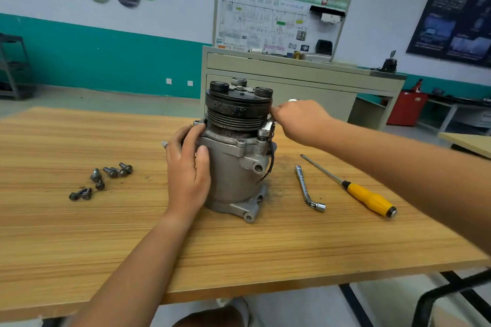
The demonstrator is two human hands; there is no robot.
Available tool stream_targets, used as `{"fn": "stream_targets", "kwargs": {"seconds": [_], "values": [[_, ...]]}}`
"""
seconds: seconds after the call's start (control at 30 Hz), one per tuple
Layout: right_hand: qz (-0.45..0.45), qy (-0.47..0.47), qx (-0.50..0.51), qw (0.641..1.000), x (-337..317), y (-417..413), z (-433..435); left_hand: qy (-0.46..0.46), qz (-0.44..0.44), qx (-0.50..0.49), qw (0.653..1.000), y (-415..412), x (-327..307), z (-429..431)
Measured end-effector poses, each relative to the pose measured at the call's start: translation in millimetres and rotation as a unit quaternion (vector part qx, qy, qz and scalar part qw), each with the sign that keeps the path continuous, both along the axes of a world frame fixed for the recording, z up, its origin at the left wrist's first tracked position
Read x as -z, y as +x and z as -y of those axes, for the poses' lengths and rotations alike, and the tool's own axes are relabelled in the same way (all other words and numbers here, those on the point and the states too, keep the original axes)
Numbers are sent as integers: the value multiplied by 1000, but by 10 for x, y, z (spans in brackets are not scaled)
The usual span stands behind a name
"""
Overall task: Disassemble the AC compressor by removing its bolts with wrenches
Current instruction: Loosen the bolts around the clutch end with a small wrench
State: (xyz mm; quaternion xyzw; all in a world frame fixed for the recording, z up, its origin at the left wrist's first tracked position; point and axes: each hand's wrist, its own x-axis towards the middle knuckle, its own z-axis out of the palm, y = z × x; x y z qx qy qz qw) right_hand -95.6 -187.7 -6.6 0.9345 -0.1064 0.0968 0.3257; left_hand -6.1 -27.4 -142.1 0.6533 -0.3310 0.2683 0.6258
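- Compressor (236, 167) stands upright near the middle of the wooden surface (79, 233) in the head view, with its black pulley (239, 111) on top and its mounting feet down on the wood.
- On the compressor's left side, the left hand (188, 167) grips the grey housing. Its fingers curl over the flange just below the pulley, and its thumb lies across the front.
- From the right, at pulley height, the right hand (300, 119) has its fingers closed round a metal wrench (269, 125). One end of the tool shows above the knuckles. The other end comes down to a bolt head on the upper right ear of the housing; whether it is seated there I cannot tell.
- A small group of loose bolts (103, 180) lies on the surface to the left, well apart from the compressor.
- An L-shaped socket wrench (305, 188) lies flat to the right of the compressor, socket end toward the near edge.
- Just right of that lies a screwdriver (369, 198), with its yellow handle near-right and its tip pointing far-left.
- Beyond the far edge stands a grey cabinet (292, 71) carrying a wiring-diagram board (265, 24).
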Motion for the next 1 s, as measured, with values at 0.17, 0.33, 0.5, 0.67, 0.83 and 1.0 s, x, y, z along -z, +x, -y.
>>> {"fn": "stream_targets", "kwargs": {"seconds": [0.17, 0.33, 0.5, 0.67, 0.83, 1.0], "values": [[94, 64, -15, 993, 11, -60, 58, 4, 8, 7, 1000, 1, -11, -20], [248, 189, -47, 949, -64, -663, -164, -1, 9, 8, 1000, -2, -21, -25], [73, 83, 58, 992, -44, -946, -521, 6, -6, 11, 1000, -11, -35, -24], [11, 35, 63, 997, -30, -855, -659, -9, -9, 23, 1000, 16, -11, -16], [-55, -1, 90, 994, -90, -789, -904, -9, -13, 26, 1000, 25, -2, -12], [-64, -55, 69, 994, -99, -739, -759, -9, -19, 37, 999, 16, -3, -18]]}}
